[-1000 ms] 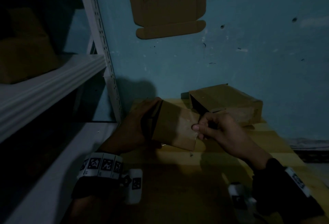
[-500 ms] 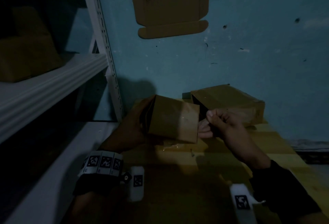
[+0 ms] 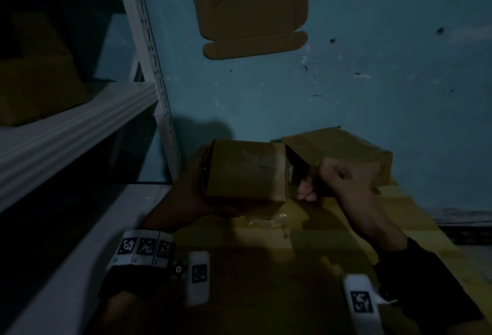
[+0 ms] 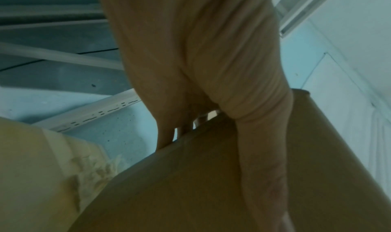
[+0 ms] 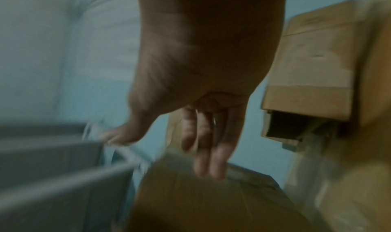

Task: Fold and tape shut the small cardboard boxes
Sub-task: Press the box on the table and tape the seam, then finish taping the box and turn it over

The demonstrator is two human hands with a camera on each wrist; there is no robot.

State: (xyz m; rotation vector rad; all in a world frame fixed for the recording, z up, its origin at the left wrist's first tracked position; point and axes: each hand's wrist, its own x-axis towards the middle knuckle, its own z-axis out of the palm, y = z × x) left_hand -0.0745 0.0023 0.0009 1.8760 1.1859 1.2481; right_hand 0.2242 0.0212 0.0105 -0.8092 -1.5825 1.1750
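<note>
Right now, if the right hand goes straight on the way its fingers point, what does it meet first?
Most likely the small cardboard box: the right hand has fingertips already at its top edge. Blur hides whether they touch.

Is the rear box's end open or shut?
Open: the rear box shows a dark cavity at its near-left end; the right wrist view shows it gaping too.

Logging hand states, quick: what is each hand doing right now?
Left hand: holds the small cardboard box by its left end.
Right hand: beside the box's right end; its grip cannot be told.
</note>
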